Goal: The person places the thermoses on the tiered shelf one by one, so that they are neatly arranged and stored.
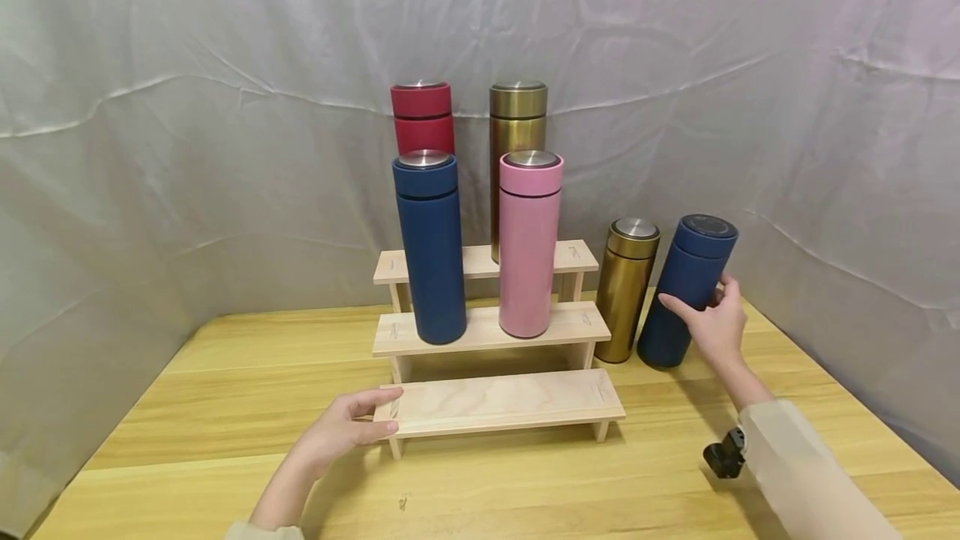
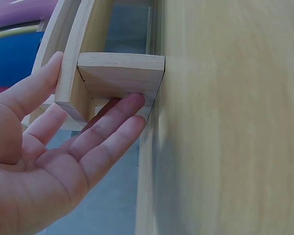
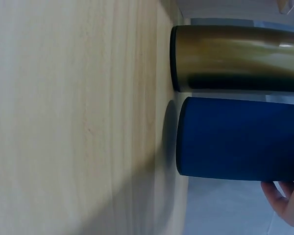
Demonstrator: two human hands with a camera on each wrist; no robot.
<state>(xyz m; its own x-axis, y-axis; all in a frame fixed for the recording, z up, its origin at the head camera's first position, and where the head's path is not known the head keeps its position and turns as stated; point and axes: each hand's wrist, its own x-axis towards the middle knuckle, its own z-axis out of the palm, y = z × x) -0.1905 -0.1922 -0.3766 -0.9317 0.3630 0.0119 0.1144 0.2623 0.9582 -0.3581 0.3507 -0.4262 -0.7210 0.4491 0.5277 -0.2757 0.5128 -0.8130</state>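
Observation:
On the right, my right hand (image 1: pixel 717 325) grips a dark blue thermos bottle (image 1: pixel 678 307), thumb on its near side and fingers around its far side. The bottle leans to the right; whether its base touches the table I cannot tell. A gold thermos (image 1: pixel 627 294) stands close to its left. My left hand (image 1: pixel 347 426) holds the left end of the bottom step of a three-tier wooden stand (image 1: pixel 502 402), with fingertips (image 2: pixel 134 100) against the leg. A blue thermos (image 1: pixel 431 261) and a pink thermos (image 1: pixel 529 252) stand on the middle step.
A red thermos (image 1: pixel 423 119) and another gold thermos (image 1: pixel 517 119) stand on the top step, partly hidden by the front bottles. The wooden table (image 1: pixel 225 382) has grey cloth (image 1: pixel 300 148) behind and beside it. A black device (image 1: pixel 725 454) sits at my right wrist.

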